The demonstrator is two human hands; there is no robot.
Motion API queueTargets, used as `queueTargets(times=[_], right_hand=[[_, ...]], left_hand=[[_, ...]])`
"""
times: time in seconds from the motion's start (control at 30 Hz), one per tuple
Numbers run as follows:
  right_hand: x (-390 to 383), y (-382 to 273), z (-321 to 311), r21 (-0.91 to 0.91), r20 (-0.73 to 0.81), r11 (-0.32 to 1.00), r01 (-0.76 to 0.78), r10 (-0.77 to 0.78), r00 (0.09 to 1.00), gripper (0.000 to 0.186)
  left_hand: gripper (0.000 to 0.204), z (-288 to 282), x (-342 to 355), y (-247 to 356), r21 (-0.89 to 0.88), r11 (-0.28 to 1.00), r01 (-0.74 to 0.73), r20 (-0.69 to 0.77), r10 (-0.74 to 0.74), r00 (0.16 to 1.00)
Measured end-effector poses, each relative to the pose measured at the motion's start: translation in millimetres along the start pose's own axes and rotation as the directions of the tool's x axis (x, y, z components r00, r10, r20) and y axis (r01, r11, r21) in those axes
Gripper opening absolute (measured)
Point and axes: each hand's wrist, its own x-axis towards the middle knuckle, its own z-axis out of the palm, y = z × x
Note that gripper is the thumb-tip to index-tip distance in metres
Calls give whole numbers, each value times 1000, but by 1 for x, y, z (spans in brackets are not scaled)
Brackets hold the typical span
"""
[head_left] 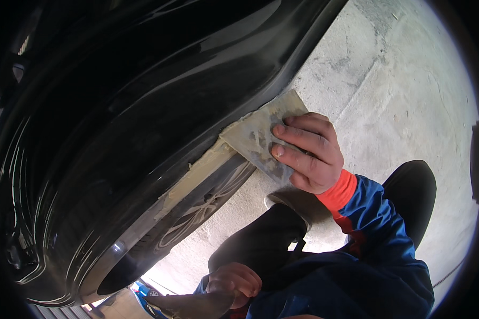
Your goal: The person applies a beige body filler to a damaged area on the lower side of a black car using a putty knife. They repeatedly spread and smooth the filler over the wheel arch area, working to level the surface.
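Note:
My right hand [314, 151] grips a flat, putty-smeared spreader [261, 130], fingers spread across its face and the thumb side out of sight. The spreader's far edge lies against the wheel-arch lip of a black car body [159, 114]. A beige band of filler [199, 173] runs along that lip, down and left from the spreader. Low in the view, my left hand [234, 282] is closed round a dark, flat piece with a curved edge [191, 304]; its exact kind I cannot make out.
Beneath the arch sits a wheel [205, 207] with a spoked rim. Pale concrete floor [394, 101] stretches to the right. My bent legs [255, 236] and a shoe [292, 204] are close below the right hand. A blue car [146, 292] shows at the lower left.

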Motion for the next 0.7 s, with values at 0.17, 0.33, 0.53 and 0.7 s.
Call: queueTargets(times=[0.17,0.33,0.53,0.7], right_hand=[[-3,1,-3,15,-13,1000,10,-10,1000,42],[-5,6,-1,21,-18,1000,7,-7,1000,44],[-9,9,-2,-14,-19,1000,-1,1,1000,45],[-11,12,-4,-1,-3,1000,5,-5,1000,47]], left_hand=[[47,0,1,-1,13,1000,-19,5,19,1000],[46,3,4,-1,30,999,-12,14,12,1000],[45,5,7,-2,42,999,-35,17,34,999],[45,6,5,0,35,999,-11,12,10,1000]])
